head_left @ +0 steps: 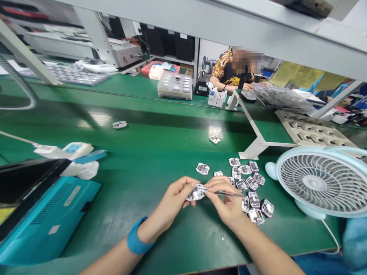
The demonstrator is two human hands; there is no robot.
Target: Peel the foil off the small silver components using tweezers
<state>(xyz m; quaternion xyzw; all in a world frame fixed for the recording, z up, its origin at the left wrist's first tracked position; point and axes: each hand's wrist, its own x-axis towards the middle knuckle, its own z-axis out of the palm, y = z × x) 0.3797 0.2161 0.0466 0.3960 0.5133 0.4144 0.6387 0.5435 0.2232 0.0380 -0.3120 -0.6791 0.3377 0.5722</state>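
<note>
My left hand [174, 198] pinches a small silver-white part [196, 193] above the green table [149, 152]. A blue band circles that wrist. My right hand [226, 204] is closed round thin metal tweezers [229, 194], whose tip touches the held part. Just right of my hands lies a cluster of several like parts [249, 183]. One more part [202, 168] sits just beyond my fingers.
A light-blue desk fan [321, 183] stands at the right. A teal machine [43, 214] fills the left front. Stray parts [119, 124] lie farther out. Stacked clear trays [174, 86] and a white frame leg [255, 133] stand behind. Another person [229, 72] sits across the bench.
</note>
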